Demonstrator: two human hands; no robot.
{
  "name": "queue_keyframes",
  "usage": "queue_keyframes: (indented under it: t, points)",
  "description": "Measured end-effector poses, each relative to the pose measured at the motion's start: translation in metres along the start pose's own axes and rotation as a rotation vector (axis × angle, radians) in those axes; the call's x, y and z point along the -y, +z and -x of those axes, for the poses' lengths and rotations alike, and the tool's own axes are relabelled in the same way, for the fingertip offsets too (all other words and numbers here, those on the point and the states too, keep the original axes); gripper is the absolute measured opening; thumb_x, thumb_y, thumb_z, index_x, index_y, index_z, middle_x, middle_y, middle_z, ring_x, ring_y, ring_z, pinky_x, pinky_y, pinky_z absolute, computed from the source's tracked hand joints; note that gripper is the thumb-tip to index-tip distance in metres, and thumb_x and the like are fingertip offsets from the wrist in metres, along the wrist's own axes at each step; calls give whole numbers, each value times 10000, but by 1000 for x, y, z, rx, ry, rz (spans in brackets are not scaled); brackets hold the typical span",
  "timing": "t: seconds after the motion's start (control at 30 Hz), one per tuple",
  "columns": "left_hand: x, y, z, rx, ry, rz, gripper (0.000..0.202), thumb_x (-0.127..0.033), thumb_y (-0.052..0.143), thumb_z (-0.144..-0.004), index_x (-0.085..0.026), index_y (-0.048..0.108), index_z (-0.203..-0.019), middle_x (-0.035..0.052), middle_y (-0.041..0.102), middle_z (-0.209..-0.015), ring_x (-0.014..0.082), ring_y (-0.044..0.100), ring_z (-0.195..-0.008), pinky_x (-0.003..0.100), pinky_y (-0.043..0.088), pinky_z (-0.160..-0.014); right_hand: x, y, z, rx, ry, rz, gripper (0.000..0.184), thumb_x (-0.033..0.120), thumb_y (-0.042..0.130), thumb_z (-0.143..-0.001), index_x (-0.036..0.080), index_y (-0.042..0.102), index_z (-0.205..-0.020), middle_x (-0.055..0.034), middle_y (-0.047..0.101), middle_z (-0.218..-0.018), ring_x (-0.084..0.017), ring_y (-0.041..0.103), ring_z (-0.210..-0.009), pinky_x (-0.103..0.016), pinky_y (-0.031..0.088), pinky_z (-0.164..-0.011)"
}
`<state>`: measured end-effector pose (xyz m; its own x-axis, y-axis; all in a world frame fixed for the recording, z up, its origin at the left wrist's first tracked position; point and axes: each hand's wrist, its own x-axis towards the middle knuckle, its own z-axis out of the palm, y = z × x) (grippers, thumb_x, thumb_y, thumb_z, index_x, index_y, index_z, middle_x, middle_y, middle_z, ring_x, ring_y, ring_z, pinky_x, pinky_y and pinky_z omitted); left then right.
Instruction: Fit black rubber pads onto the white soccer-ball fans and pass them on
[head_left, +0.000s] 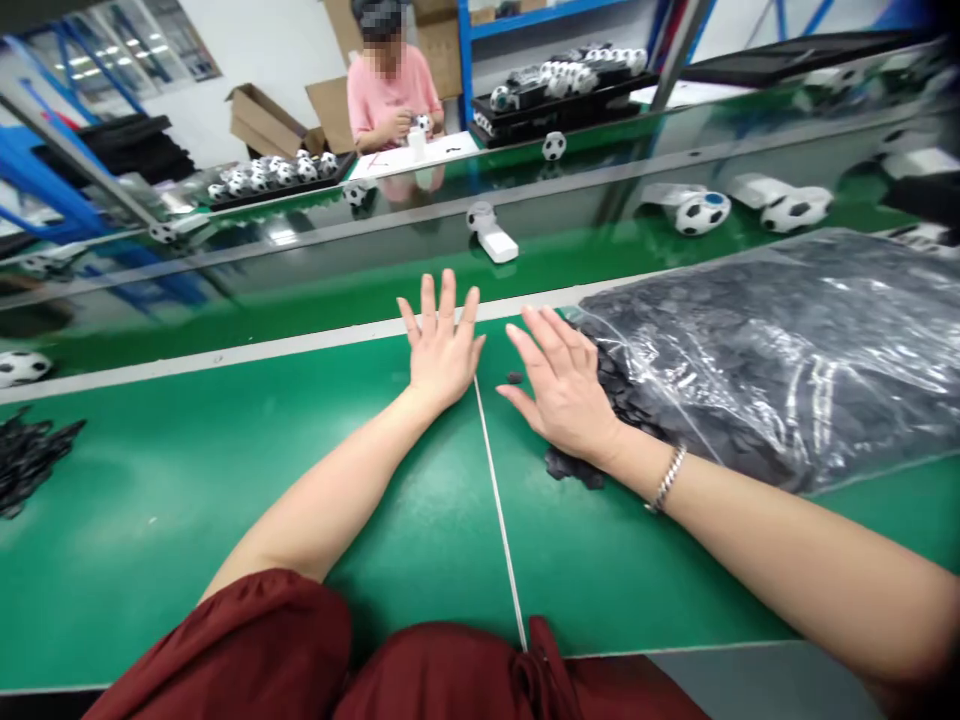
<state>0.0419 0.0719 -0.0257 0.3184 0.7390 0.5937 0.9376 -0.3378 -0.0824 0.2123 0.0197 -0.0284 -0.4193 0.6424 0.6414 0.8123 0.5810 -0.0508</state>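
Note:
My left hand [442,345] lies flat on the green table [225,470] with its fingers spread and nothing in it. My right hand [562,385] is open too, fingers stretched out, resting on the edge of a heap of small black parts [574,468] that spill from a clear plastic bag [787,340]. One loose black part [515,378] lies between the two hands. A bracelet [666,478] is on my right wrist.
A conveyor belt [315,300] runs behind the table, carrying soccer-ball toys [701,212] and a white piece [495,240]. More black parts [26,460] lie at the left edge. Across the belt a person in a pink shirt [390,90] works beside trays of balls [270,172].

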Motion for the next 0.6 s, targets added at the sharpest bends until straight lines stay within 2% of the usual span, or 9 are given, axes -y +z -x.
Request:
queue_keyframes:
  t: [0.17, 0.33, 0.4, 0.5, 0.6]
  points:
    - [5, 4, 3, 106, -4, -28, 422, -246, 539, -812, -201, 479, -1226, 127, 241, -1461, 345, 51, -1358, 642, -4, -1033, 0, 1, 0, 62, -54, 21, 496, 332, 500, -839, 151, 413, -1293, -150, 353, -1400, -293, 241, -1312, -452, 271, -996]
    - [9, 6, 4, 140, 66, 28, 283, -242, 524, -819, -193, 594, -1088, 102, 496, -1300, 357, 232, -1313, 678, 30, -1021, 0, 1, 1, 108, -85, 1, 423, 308, 515, -836, 167, 479, -1233, -131, 401, -1372, -289, 264, -1299, -460, 302, -977]
    - [8, 6, 5, 151, 94, 48, 253, -232, 504, -829, -198, 615, -1055, 83, 555, -1232, 348, 282, -1291, 680, 37, -1023, -1, 2, 1, 129, -92, -1, 386, 299, 524, -832, 167, 515, -1194, -125, 414, -1364, -297, 265, -1297, -468, 307, -972]
    - [6, 5, 5, 153, 115, 62, 255, -225, 490, -834, -202, 618, -1054, 77, 578, -1199, 342, 300, -1282, 680, 38, -1025, -2, 4, 1, 131, -76, 3, 380, 304, 526, -831, 153, 527, -1179, -130, 407, -1371, -309, 254, -1301, -475, 306, -971]
    - [6, 3, 6, 150, 109, 77, 278, -228, 485, -837, -208, 600, -1088, 85, 573, -1206, 341, 305, -1280, 682, 34, -1021, 0, 1, 0, 77, -55, 12, 453, 347, 494, -848, 129, 471, -1244, -140, 384, -1386, -303, 233, -1313, -467, 286, -989]
